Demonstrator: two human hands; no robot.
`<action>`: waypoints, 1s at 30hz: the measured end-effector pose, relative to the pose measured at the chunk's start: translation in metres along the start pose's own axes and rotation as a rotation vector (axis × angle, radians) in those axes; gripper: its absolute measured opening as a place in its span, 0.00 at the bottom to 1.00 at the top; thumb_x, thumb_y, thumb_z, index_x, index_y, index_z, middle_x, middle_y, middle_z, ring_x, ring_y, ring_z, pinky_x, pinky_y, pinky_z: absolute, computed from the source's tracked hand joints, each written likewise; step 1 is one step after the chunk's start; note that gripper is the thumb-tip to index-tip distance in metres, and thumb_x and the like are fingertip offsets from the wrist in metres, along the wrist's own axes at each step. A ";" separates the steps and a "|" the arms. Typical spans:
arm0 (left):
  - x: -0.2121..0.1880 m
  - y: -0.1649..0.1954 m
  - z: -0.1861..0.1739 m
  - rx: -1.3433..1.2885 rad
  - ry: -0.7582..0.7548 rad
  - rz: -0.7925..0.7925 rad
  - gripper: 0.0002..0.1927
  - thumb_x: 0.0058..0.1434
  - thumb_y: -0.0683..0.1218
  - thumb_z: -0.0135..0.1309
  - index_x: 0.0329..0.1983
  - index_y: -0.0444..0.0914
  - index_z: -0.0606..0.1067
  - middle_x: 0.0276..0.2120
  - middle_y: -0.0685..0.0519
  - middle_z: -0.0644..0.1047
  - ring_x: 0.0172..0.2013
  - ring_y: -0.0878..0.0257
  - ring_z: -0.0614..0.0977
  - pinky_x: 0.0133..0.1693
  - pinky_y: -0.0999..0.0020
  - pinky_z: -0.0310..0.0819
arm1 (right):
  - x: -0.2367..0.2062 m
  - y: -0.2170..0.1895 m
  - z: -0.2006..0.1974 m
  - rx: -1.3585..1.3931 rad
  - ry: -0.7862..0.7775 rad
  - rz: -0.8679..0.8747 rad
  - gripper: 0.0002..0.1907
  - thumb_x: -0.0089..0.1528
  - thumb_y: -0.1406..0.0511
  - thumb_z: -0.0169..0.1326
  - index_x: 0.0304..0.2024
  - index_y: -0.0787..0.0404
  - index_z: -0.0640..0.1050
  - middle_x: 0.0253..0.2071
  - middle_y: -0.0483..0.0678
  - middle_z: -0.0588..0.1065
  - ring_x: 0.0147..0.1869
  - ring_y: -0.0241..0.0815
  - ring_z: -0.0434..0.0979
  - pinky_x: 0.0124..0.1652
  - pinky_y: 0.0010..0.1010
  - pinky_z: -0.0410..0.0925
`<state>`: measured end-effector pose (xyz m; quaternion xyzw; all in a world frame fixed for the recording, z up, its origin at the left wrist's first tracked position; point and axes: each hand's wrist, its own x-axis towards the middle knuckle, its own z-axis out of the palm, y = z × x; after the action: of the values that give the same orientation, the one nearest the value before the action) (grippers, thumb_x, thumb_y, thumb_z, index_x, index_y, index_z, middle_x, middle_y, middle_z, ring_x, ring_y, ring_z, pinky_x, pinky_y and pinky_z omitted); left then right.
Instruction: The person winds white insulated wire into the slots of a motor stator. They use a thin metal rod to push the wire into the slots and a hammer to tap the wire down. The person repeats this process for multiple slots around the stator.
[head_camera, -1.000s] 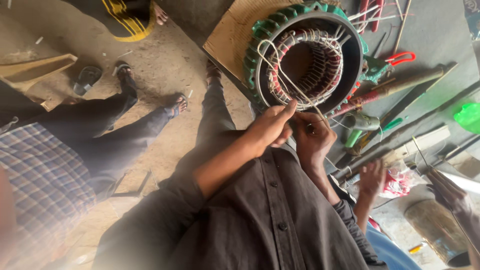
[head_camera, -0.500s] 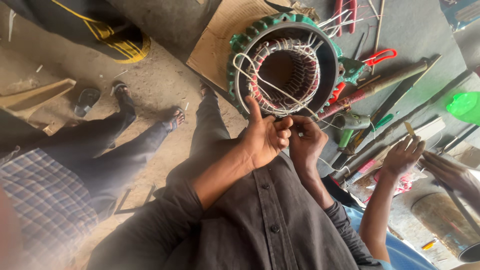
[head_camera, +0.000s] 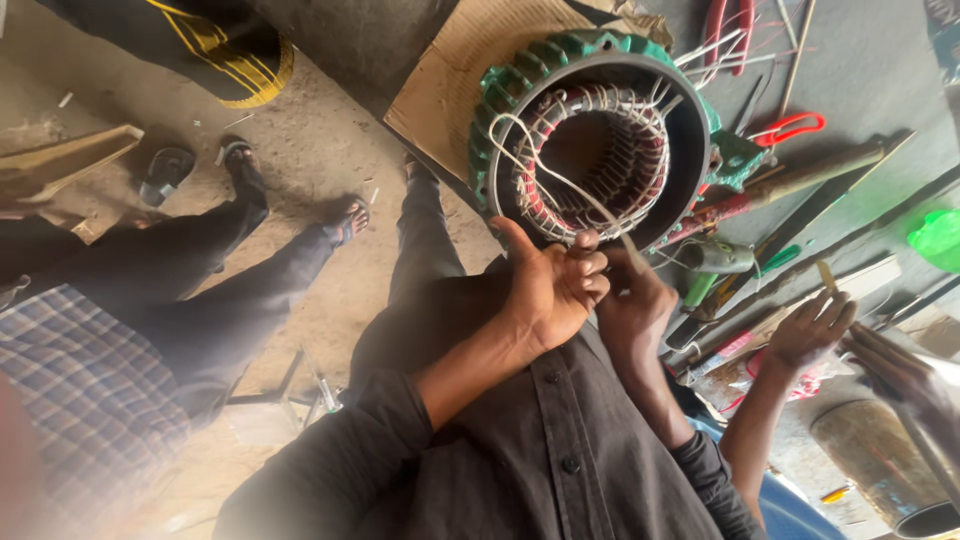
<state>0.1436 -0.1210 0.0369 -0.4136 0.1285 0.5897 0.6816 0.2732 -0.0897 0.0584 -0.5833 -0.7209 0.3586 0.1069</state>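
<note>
Two hands meet just below the middle of the head view, over the dark grey shirt (head_camera: 560, 450) of the person wearing the camera. The left hand (head_camera: 548, 290) is curled, thumb up, its grip closed on a pale wire (head_camera: 545, 170) that runs up from the fingers. The right hand (head_camera: 635, 300) lies just beside it, touching it, fingers bunched on the same wire end; how tightly that grip closes cannot be told from here.

The wire rises in a loop across the open face of a green motor stator (head_camera: 600, 140), which lies just beyond the hands with its bore turned toward the camera. Inside the ring, copper-red windings (head_camera: 600, 190) line the slots, and more pale leads stick out at the upper right rim. The stator rests on a sheet of brown cardboard (head_camera: 450, 80).

Right of the hands, another person's hand (head_camera: 810, 325) holds a small pale stick over a clutter of tools on the grey floor (head_camera: 860, 60): red-handled pliers (head_camera: 790, 128), a long rusty bar (head_camera: 790, 185) and a bright green object (head_camera: 938, 238) at the edge.

Left of the stator, a seated person's dark-trousered legs (head_camera: 230, 270) stretch across the dusty ground, feet in sandals.
</note>
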 end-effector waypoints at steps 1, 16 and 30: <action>0.002 -0.001 -0.001 -0.009 0.016 0.005 0.48 0.47 0.88 0.35 0.31 0.39 0.66 0.30 0.59 0.67 0.28 0.69 0.69 0.30 0.73 0.63 | -0.001 -0.002 -0.001 -0.091 -0.007 -0.048 0.17 0.56 0.75 0.61 0.49 0.64 0.82 0.31 0.53 0.78 0.33 0.45 0.80 0.35 0.37 0.72; 0.025 0.003 -0.004 0.173 0.024 0.030 0.45 0.50 0.89 0.29 0.22 0.44 0.59 0.18 0.61 0.60 0.18 0.71 0.60 0.25 0.74 0.56 | 0.020 0.015 -0.031 -0.238 -0.211 -0.331 0.05 0.64 0.74 0.56 0.41 0.60 0.80 0.34 0.51 0.78 0.37 0.50 0.81 0.38 0.38 0.74; 0.032 0.012 -0.003 0.179 0.203 0.038 0.46 0.49 0.88 0.32 0.36 0.43 0.64 0.21 0.60 0.62 0.17 0.70 0.59 0.23 0.74 0.53 | 0.160 -0.016 0.017 -0.525 -0.802 -0.451 0.10 0.63 0.59 0.55 0.42 0.52 0.85 0.37 0.55 0.81 0.40 0.56 0.82 0.42 0.46 0.74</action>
<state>0.1424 -0.1013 0.0095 -0.4063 0.2567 0.5441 0.6878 0.2043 0.0495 0.0143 -0.2378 -0.8783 0.3293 -0.2522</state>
